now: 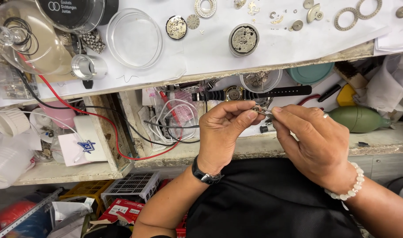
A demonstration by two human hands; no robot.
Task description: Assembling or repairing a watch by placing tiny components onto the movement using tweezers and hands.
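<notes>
My left hand (223,130) and my right hand (314,145) meet in front of me, both pinching a small thin metal part (262,110) between fingertips. A dark watch sits on my left wrist, a pale bead bracelet on my right. Just beyond the hands, in the open drawer, lies a wristwatch with a black strap (254,93). On the white paper of the bench top (210,48) rests a round watch movement (244,39), another smaller movement (176,27), and several gears and rings.
A clear round dish (134,37) and a glass dome (27,39) stand on the bench at left. Red, black and white cables (166,128) fill the drawer. A green rubber blower (358,118) and a teal lid (310,72) lie at right.
</notes>
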